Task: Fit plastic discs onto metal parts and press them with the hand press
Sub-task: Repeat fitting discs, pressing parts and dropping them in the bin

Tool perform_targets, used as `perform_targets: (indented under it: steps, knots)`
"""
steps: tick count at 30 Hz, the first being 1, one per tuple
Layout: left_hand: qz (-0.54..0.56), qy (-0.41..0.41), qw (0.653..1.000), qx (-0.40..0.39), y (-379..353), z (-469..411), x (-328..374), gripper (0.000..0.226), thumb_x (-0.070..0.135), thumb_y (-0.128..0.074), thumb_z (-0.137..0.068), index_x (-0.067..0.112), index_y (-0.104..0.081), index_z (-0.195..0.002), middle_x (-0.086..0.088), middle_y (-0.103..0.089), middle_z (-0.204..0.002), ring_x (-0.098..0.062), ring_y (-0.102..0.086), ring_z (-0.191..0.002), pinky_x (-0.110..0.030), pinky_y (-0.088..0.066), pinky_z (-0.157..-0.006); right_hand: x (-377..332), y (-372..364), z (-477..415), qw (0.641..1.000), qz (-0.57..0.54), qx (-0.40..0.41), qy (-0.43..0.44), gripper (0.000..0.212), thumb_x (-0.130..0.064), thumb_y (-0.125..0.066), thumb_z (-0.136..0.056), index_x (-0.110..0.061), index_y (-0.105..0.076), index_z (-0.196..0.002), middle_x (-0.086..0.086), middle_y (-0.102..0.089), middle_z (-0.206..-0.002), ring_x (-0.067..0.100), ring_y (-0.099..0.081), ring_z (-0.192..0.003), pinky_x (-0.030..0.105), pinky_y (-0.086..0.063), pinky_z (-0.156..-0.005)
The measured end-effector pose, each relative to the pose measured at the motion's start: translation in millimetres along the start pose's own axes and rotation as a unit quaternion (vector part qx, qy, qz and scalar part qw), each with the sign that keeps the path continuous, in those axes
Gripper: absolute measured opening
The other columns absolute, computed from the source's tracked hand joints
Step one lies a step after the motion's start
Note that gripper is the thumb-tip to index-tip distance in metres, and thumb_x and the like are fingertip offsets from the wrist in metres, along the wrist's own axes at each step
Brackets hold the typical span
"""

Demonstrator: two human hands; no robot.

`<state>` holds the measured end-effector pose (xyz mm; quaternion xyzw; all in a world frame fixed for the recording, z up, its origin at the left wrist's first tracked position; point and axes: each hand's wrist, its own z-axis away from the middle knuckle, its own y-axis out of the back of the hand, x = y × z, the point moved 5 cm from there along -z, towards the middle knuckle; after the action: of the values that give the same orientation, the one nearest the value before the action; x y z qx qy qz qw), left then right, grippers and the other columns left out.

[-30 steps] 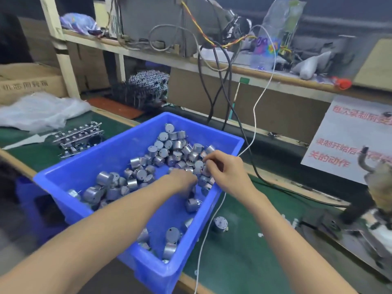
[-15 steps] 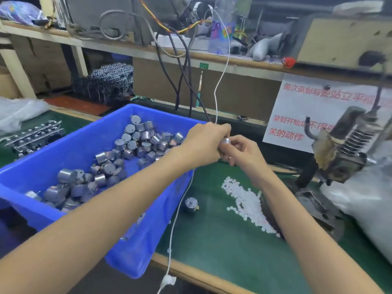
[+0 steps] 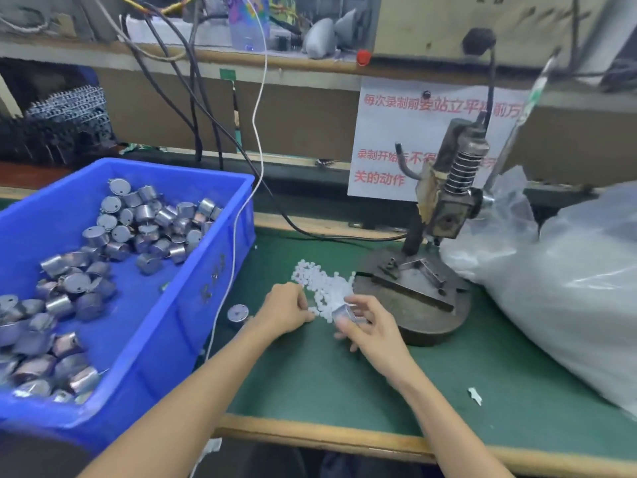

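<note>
At the desk's left edge stands the blue bin (image 3: 206, 270), holding a loose heap of metal parts (image 3: 148, 222). Both hands were in this bin a second ago; they are now out of it and have crossed to the middle of the desk (image 3: 344, 384). A white cable (image 3: 256, 132) hangs down past the bin's right wall. Just right of that wall a stray part (image 3: 238, 313) lies alone on the green mat, close to the left wrist.

The left hand (image 3: 284, 310) is down at the near edge of the pile of plastic discs (image 3: 320, 281), fingers curled onto the outermost discs. Whether they already pinch one is too small to tell. The right hand (image 3: 370, 327) is just beside it, its fingers closed around one metal part (image 3: 344, 312), held up off the mat at the pile's near right side.

So the picking of a part seems finished, and the step in hand is probably taking a disc to fit on it. The hand press (image 3: 448, 201) stands further right with nothing visibly loaded on its base, so pressing is not yet begun. A large plastic bag (image 3: 586, 288) fills the desk's right edge.
</note>
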<state>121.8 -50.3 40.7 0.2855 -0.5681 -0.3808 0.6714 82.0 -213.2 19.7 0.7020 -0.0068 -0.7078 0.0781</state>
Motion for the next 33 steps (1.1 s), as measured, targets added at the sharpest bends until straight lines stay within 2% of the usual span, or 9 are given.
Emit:
perform_targets:
  steps: [3,7,12,16,19,21,24,26,33]
  knots:
    - [0.015,-0.006,1.000,0.019,-2.2,1.3,-0.1,0.014,0.013,-0.067,-0.082,0.018,-0.059,-0.072,-0.004,-0.066,-0.085,-0.024,-0.062,-0.089,-0.033,-0.051,-0.081,5.9,-1.4,4.5,0.999,0.011,0.045,0.017,0.025,-0.009,-0.072,-0.082,-0.026,-0.060,-0.097,-0.007,-0.063,-0.089,0.000,-0.053,-0.063,0.015,-0.045,-0.064]
    - [0.062,-0.074,0.995,0.002,-20.5,16.1,6.8,0.021,0.011,-0.061,-0.082,0.024,-0.059,-0.066,0.007,-0.061,-0.069,-0.014,-0.055,-0.072,-0.013,-0.041,-0.060,11.4,5.6,5.8,0.998,-0.024,0.053,0.029,0.024,-0.004,-0.067,-0.085,-0.022,-0.061,-0.099,-0.009,-0.066,-0.088,0.002,-0.060,-0.065,0.015,-0.044,-0.054]
    - [0.027,-0.154,0.985,0.073,-37.8,27.1,0.8,0.007,0.024,-0.059,-0.089,0.021,-0.064,-0.086,0.009,-0.048,-0.091,-0.014,-0.041,-0.092,-0.022,-0.031,-0.084,12.0,4.4,8.2,0.995,0.047,0.028,0.079,0.029,-0.007,-0.065,-0.088,-0.033,-0.063,-0.102,-0.012,-0.065,-0.085,0.007,-0.056,-0.072,0.026,-0.049,-0.059]
    - [0.081,-0.178,0.973,0.125,-35.9,32.9,-4.8,0.013,0.020,-0.055,-0.093,0.016,-0.067,-0.087,0.006,-0.054,-0.090,-0.015,-0.042,-0.086,-0.021,-0.031,-0.081,13.5,-1.5,7.1,0.988,0.120,0.033,0.089,0.036,-0.009,-0.064,-0.088,-0.040,-0.056,-0.105,-0.004,-0.065,-0.094,0.028,-0.057,-0.076,0.038,-0.050,-0.075]
    - [0.144,-0.148,0.964,0.167,-31.1,33.8,-11.6,0.019,0.012,-0.048,-0.096,0.012,-0.066,-0.090,0.002,-0.060,-0.091,-0.016,-0.047,-0.085,-0.019,-0.030,-0.077,12.1,-4.4,6.5,0.985,0.136,0.038,0.103,0.034,-0.008,-0.061,-0.090,-0.037,-0.055,-0.107,0.005,-0.065,-0.095,0.035,-0.059,-0.079,0.042,-0.051,-0.075]
    - [0.175,-0.123,0.957,0.198,-27.1,34.9,-14.8,0.018,0.008,-0.049,-0.095,0.011,-0.066,-0.090,0.002,-0.062,-0.090,-0.014,-0.047,-0.084,-0.017,-0.028,-0.075,11.3,-6.6,5.2,0.982,0.151,0.038,0.106,0.029,-0.007,-0.060,-0.090,-0.030,-0.057,-0.107,-0.001,-0.065,-0.092,0.030,-0.058,-0.074,0.037,-0.051,-0.073]
    - [0.180,-0.111,0.956,0.206,-28.1,35.5,-15.9,0.017,0.009,-0.050,-0.094,0.011,-0.066,-0.090,0.001,-0.063,-0.091,-0.015,-0.046,-0.084,-0.021,-0.030,-0.077,10.5,-10.5,3.7,0.976,0.178,0.031,0.121,0.022,-0.006,-0.062,-0.089,-0.022,-0.060,-0.104,-0.016,-0.063,-0.091,-0.002,-0.056,-0.069,0.013,-0.045,-0.067]
    - [0.180,-0.109,0.958,0.197,-29.3,35.0,-16.5,0.018,0.011,-0.048,-0.095,0.014,-0.065,-0.092,0.004,-0.065,-0.094,-0.016,-0.047,-0.086,-0.025,-0.033,-0.081,9.2,-12.3,4.0,0.971,0.197,0.025,0.132,0.020,-0.005,-0.063,-0.088,-0.017,-0.061,-0.104,-0.019,-0.063,-0.089,-0.010,-0.057,-0.072,0.005,-0.040,-0.067]
    - [0.158,-0.102,0.965,0.184,-31.9,33.5,-19.0,0.020,0.014,-0.045,-0.096,0.016,-0.065,-0.094,0.005,-0.066,-0.095,-0.019,-0.049,-0.092,-0.029,-0.033,-0.083,3.0,-17.3,8.5,0.929,0.309,0.029,0.200,0.019,-0.002,-0.062,-0.088,0.000,-0.063,-0.107,-0.009,-0.060,-0.090,-0.012,-0.053,-0.072,0.001,-0.034,-0.067]
